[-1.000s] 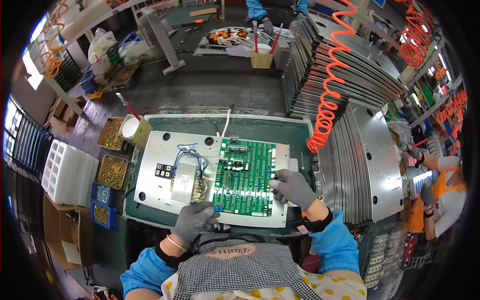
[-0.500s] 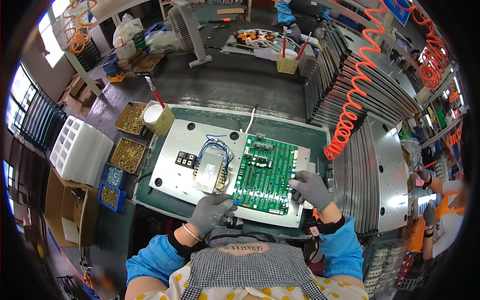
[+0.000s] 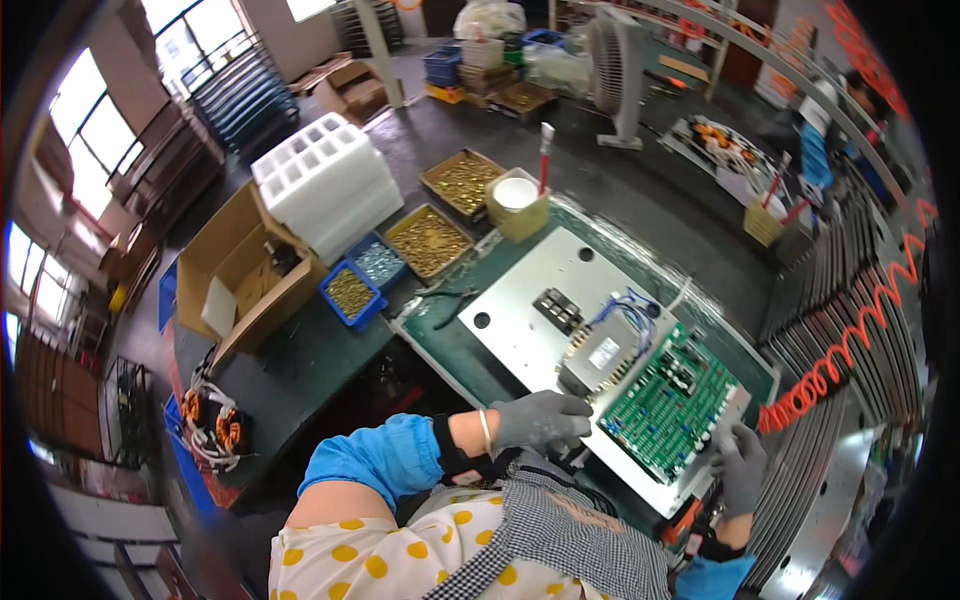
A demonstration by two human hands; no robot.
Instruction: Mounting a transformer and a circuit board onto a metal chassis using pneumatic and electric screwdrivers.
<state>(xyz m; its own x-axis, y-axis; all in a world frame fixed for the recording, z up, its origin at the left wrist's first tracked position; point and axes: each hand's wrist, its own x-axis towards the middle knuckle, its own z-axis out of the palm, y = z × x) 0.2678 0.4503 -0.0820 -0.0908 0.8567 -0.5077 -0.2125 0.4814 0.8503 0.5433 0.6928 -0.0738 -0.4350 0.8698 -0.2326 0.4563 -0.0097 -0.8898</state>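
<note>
A green circuit board [image 3: 665,405] packed with small components lies on a silver metal plate [image 3: 520,310]. Beside it on the plate are a transformer [image 3: 604,352] with blue wires and a black terminal block [image 3: 557,311]. My left hand [image 3: 545,420], in a grey glove, hovers by the plate's near edge, left of the board. Its fingers are loosely bent and apart, and I see nothing in them. My right hand [image 3: 740,468], also gloved, has its curled fingers at the board's right edge. An orange and black tool [image 3: 684,522] shows beside that wrist, partly hidden.
Bins of brass screws [image 3: 430,242] and a blue tray of small fasteners [image 3: 352,294] stand left of the plate, near a cardboard box [image 3: 245,270] and white foam [image 3: 325,185]. Pliers [image 3: 450,303] lie near the plate. A red coiled hose [image 3: 845,365] hangs at right, before stacked metal panels.
My view has swung left, bringing more of the boxes and windows in. My left hand has come away from the board's near left corner; my right hand stays at its right edge.
</note>
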